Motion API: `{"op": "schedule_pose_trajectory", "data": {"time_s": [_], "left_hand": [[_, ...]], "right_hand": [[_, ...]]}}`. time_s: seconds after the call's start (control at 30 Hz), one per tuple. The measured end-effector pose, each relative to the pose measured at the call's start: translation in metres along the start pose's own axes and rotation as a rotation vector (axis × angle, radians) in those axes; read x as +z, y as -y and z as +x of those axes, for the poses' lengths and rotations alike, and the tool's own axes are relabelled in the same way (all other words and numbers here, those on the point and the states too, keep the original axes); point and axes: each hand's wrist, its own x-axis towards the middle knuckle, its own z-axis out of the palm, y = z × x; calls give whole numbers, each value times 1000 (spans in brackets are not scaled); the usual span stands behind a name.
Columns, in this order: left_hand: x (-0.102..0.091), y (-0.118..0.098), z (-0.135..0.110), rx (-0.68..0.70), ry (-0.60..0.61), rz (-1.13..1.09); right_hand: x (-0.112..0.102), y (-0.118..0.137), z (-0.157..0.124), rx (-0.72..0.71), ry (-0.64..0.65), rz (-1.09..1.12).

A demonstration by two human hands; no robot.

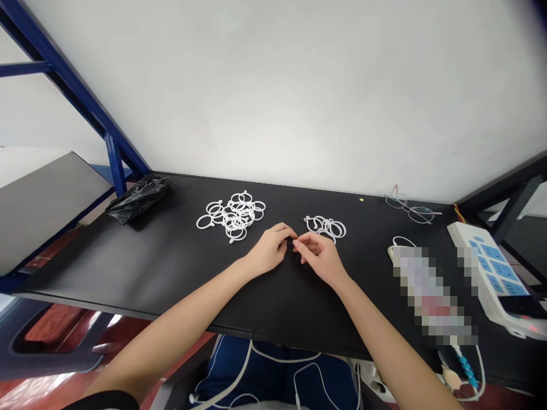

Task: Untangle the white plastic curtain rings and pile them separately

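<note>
My left hand (pixel 270 248) and my right hand (pixel 319 254) meet just above the black table, fingertips almost touching. Both have curled, pinched fingers, and whatever lies between them, if anything, is hidden. Left of and beyond my left hand is a loose pile of white plastic rings (pixel 239 220), which look like curtain rings with small eyelets. A smaller group of white rings (pixel 337 229) lies just behind my right hand, its near edge partly covered by the hand.
A crumpled black plastic bag (pixel 139 199) lies at the table's left end. To the right are eyeglasses (pixel 421 214), a blurred-out phone (pixel 431 296) with a cable, and a white power strip (pixel 491 273). A white wall rises behind the black table (pixel 179 256). White cables hang over my lap.
</note>
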Motion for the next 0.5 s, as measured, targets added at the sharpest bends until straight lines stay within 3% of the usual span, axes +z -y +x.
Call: {"op": "schedule_pose_trajectory", "data": {"time_s": [0.2,0.37,0.5], "left_hand": [[-2,-1,1,-29,-10,46],[-2,-5,1,-76,13,150],[-2,-6,0,-105,36,209]], "right_hand": [[-1,-1,2,0,-87,1],[-2,-2,2,-11,-260,-3],[-4,-3,1,-100,-410,-149]]}}
